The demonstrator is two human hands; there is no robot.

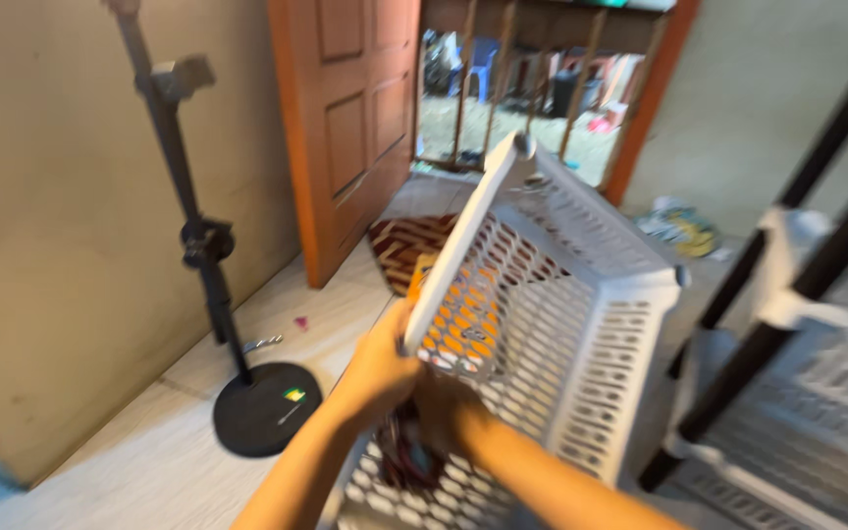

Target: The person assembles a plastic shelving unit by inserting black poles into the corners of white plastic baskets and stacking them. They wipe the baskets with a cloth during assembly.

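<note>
Forearms, two of them and bare, rise from the bottom edge toward a white plastic basket point(581, 324). The left hand point(380, 368) is clamped on the basket's near rim, thumb and fingers wrapped over the flat edge. The right hand point(444, 412) is reached inside the basket, behind the perforated wall; whether it is closed on anything cannot be told, since the lattice and blur hide the fingers. The basket is held tilted up off the floor, its open side turned toward the right, its walls moulded as a grid of small oval and slotted holes, its corners squared with short pegs. An orange packet point(463, 314) is seen through the mesh, and something dark red point(404, 456) lies lower down by the right hand.

To the left, one black stand point(210, 255) with a round flat base is set on the pale tiled floor point(139, 442), against a plain beige wall. On the right, one rack with black tubular posts point(787, 285) and white slotted shelves is seen, blurred. Further back, a patterned mat point(409, 245) lies on the tiles beside one panelled wooden door point(355, 118), swung open. Beyond it a barred gate point(532, 83) is visible, and a heap of coloured cloth point(679, 226) rests on the floor near the far wall.
</note>
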